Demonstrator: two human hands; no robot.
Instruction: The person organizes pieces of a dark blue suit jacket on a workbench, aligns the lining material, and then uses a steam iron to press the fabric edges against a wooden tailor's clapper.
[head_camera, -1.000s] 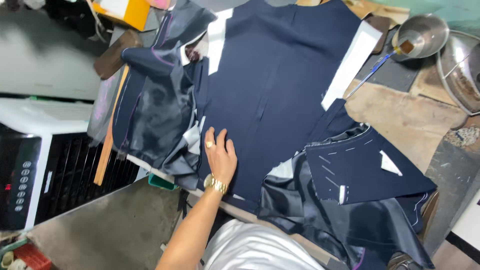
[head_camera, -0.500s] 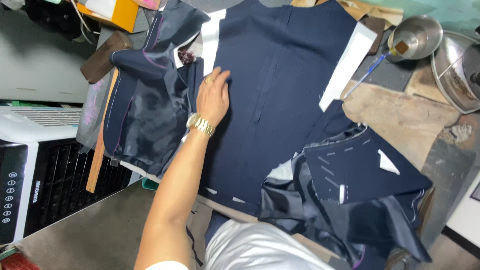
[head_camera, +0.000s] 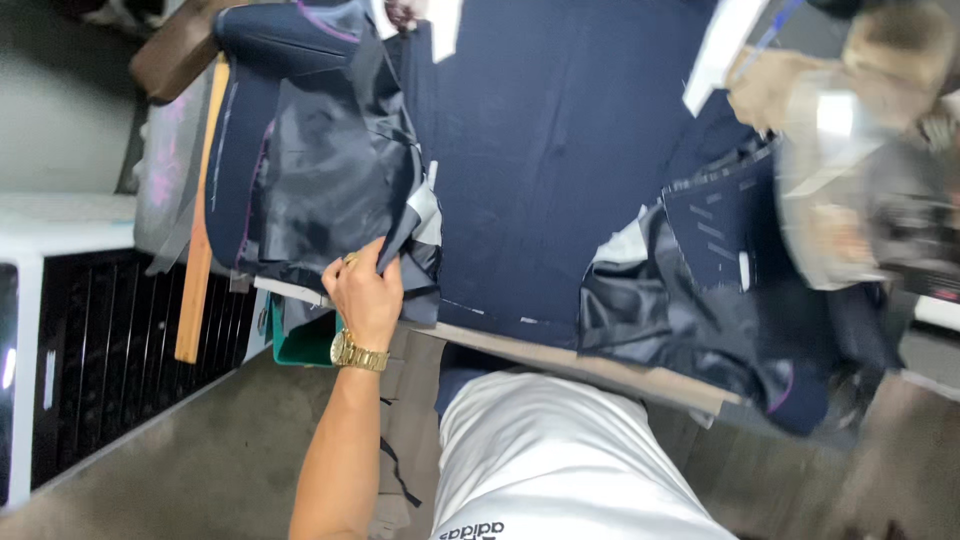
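My left hand (head_camera: 365, 295), with a gold watch on its wrist, is at the near table edge. Its fingers are closed on a fold of dark shiny lining (head_camera: 320, 170) that lies bunched on the left of the table. A large flat piece of navy cloth (head_camera: 540, 150) covers the middle of the table just right of the hand. Another navy garment piece with white stitch marks and dark lining (head_camera: 720, 260) is heaped at the right and hangs over the edge. My right hand is out of view.
A long wooden ruler (head_camera: 200, 220) hangs along the table's left side. A green box (head_camera: 310, 345) sits under the table edge (head_camera: 600, 365). A white appliance with a black grille (head_camera: 100, 330) stands at left. Blurred clutter (head_camera: 850, 180) fills the right.
My left hand has drawn back from the middle of the navy cloth to the near edge and closed on the lining fold. The view has swung and blurred at the right.
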